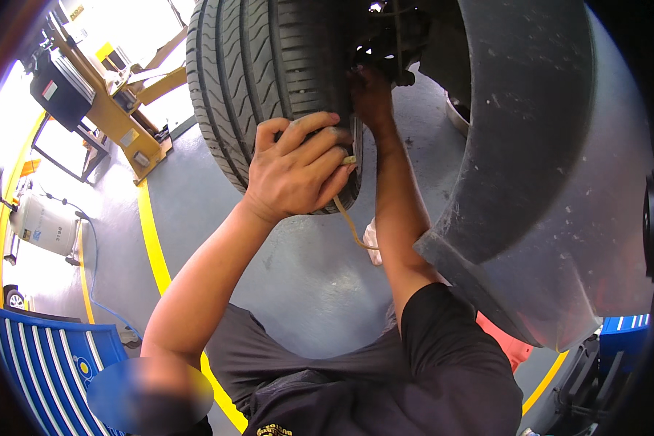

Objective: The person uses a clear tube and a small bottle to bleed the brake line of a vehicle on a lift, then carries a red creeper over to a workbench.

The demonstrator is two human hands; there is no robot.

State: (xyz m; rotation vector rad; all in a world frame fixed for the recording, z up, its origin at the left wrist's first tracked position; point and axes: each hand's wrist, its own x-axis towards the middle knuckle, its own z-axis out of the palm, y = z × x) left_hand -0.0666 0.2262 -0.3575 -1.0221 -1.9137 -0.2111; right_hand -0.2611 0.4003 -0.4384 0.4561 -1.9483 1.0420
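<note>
A black car tyre (232, 80) with grooved tread hangs in front of me. My left hand (294, 167) is closed against its lower tread and edge, pinching the pale end of a thin tan tube (350, 231) between thumb and fingers. That tube curves down to a whitish object (371, 240) partly hidden by my right forearm; its kind cannot be made out. My right hand (372, 98) reaches up behind the tyre, near dark suspension parts (407, 43). Shadow hides its fingers and anything in them.
The grey car fender (559, 203) and its dark wheel-arch edge (530, 131) fill the right. A yellow lift post (109, 109) stands at the left. Below it are a white bucket (47, 224) and a blue tool cabinet (43, 363). A yellow line (152, 236) crosses the grey floor.
</note>
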